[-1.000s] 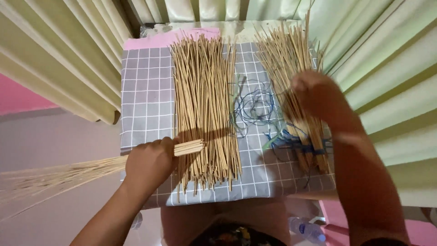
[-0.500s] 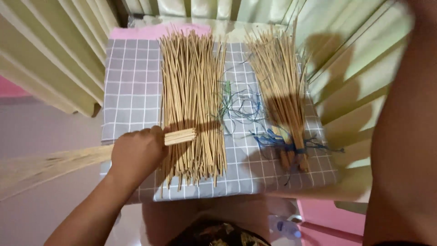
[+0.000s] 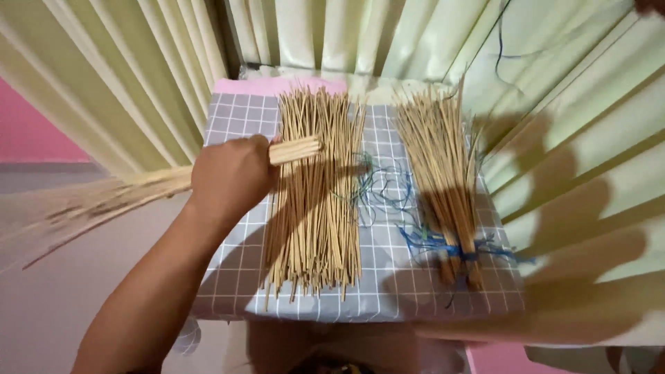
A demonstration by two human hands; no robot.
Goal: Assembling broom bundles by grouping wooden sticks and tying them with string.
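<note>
The left hand clenches a bundle of thin sticks, its cut ends over the loose stick pile on the grey checked cloth. Blue string binds a tied bundle rightward. Curtains crowd both sides. The right hand is barely visible; its grip cannot be told.
</note>
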